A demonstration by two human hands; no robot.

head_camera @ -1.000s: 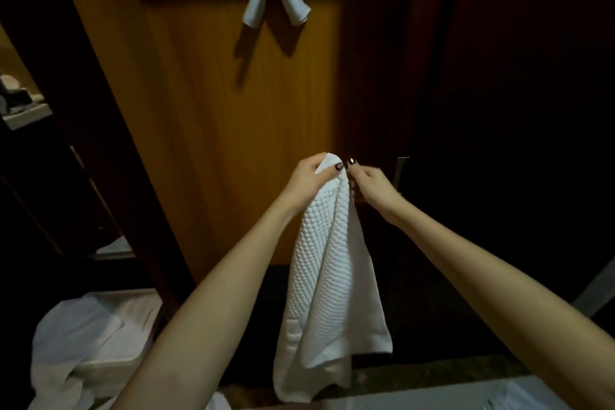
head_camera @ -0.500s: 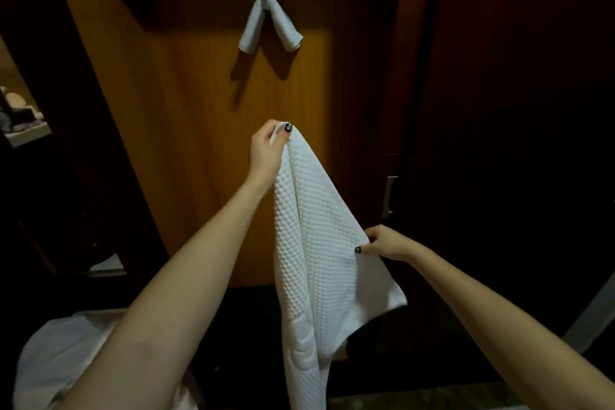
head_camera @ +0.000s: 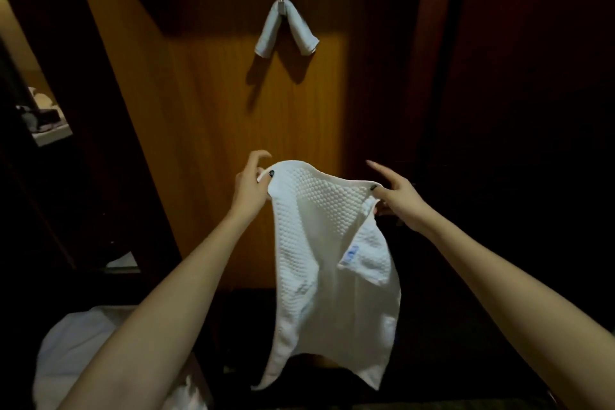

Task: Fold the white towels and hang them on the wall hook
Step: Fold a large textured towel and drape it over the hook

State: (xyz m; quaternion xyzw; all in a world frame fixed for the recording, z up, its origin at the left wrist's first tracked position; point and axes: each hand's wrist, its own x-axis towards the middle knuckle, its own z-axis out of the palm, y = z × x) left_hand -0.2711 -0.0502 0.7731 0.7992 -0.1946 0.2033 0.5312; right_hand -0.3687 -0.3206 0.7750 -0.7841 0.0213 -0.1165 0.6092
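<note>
A white waffle-textured towel (head_camera: 326, 243) hangs spread between my hands in front of the wooden wall. My left hand (head_camera: 249, 186) pinches its upper left corner. My right hand (head_camera: 396, 200) pinches the upper right corner, with the other fingers stretched out. A small blue label shows on a folded-over flap at the towel's right side. Higher up, a folded white towel (head_camera: 286, 30) is draped over the metal wall hook (head_camera: 282, 5), its two ends hanging down.
A heap of white cloth (head_camera: 73, 353) lies at the lower left. A shelf (head_camera: 50, 133) with small items sits in an opening at the far left. The orange wooden wall panel (head_camera: 216, 143) stands straight ahead, with dark panels to the right.
My right hand rose from the towel's lower edge to its upper right corner. My left hand dropped lower. The towel now hangs spread between both hands instead of hanging from the left one.
</note>
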